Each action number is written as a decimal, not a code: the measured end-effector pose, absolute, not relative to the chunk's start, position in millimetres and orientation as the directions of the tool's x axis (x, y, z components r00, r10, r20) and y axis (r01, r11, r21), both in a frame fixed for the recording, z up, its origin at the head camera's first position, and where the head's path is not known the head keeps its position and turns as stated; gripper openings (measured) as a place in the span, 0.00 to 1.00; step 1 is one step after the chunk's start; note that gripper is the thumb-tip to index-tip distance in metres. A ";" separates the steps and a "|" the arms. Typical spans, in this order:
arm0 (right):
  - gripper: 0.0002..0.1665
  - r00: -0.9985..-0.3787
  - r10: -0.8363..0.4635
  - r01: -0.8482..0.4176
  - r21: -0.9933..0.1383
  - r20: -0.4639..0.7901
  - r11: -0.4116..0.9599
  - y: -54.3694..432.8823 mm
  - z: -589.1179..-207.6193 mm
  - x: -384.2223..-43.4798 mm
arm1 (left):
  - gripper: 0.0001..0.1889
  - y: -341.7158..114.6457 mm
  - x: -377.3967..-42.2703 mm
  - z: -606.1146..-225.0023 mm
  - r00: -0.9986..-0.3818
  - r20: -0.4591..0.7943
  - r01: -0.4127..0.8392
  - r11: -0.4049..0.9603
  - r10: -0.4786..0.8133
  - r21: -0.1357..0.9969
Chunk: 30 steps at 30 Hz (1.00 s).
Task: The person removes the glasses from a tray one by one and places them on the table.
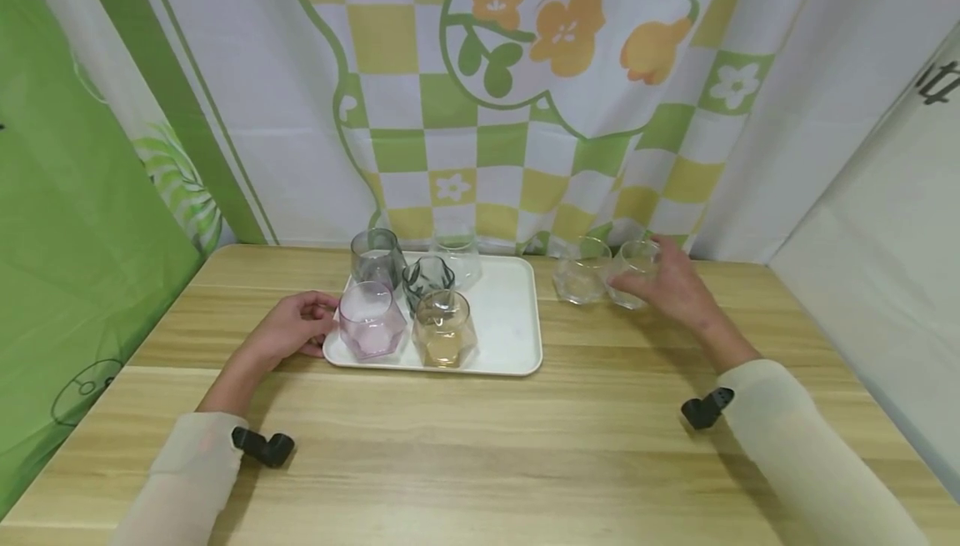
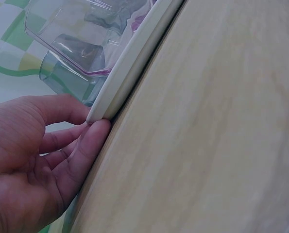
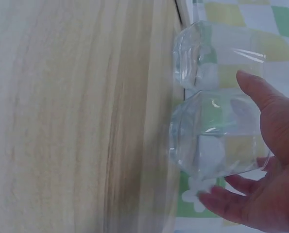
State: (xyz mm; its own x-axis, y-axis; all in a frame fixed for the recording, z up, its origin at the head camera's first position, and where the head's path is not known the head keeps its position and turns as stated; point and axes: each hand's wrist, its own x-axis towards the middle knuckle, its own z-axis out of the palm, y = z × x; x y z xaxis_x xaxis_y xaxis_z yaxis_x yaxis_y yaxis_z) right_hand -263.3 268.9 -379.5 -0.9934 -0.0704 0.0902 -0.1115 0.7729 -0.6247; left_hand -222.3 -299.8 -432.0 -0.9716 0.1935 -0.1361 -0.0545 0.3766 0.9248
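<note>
White and shallow, the tray (image 1: 510, 313) sits on the wooden table (image 1: 450, 446), its left edge pinched between thumb and finger of the left hand (image 1: 292, 329). The right hand (image 1: 675, 283) is spread around the right clear glass (image 3: 222, 131); I cannot tell whether it grips. Just beside that stands the left clear glass (image 1: 582, 275), making 2 on the table. The tray carries 5 more: 1 pink glass (image 1: 371, 325), 1 amber glass (image 1: 444, 329), 1 grey glass (image 1: 377, 258), 1 smoky green glass (image 1: 427, 279) and 1 clear glass at the back (image 1: 457, 262). The left wrist view shows the pinch on the rim up close, less plain from the head; the right wrist view shows fingers that the head view hides. Only the head view takes in all 7 glasses and the 2 pale sleeves (image 1: 187, 454). Behind hangs 1 checked curtain (image 1: 510, 71).
</note>
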 end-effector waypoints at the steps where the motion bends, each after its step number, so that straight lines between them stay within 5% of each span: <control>1: 0.71 -0.992 -0.068 -0.117 -0.612 0.103 0.782 267.8 -378.2 -262.4 | 0.22 -300.1 -222.2 -432.4 -0.972 -0.136 -0.055 0.375 0.193 0.925; 15: 0.54 -0.873 -0.209 -0.454 -0.578 0.440 0.678 217.8 -347.6 -233.7 | 0.22 -298.5 -224.0 -433.8 -0.972 -0.140 -0.060 0.371 0.190 0.927; 30: 0.50 -0.828 -0.483 -0.531 -0.678 0.286 0.509 133.5 -366.7 -212.5 | 0.23 -300.3 -222.0 -431.3 -0.970 -0.136 -0.059 0.351 0.200 0.934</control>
State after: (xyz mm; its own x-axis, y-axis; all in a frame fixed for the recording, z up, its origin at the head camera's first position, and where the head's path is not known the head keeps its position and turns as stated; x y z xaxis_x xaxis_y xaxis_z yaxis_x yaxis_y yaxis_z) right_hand -212.5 133.5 -366.7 -0.8277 -0.4828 0.2862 -0.5310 0.5087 -0.6777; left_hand -222.0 -300.3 -431.3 -0.9703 0.1999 -0.1363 -0.0589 0.3513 0.9344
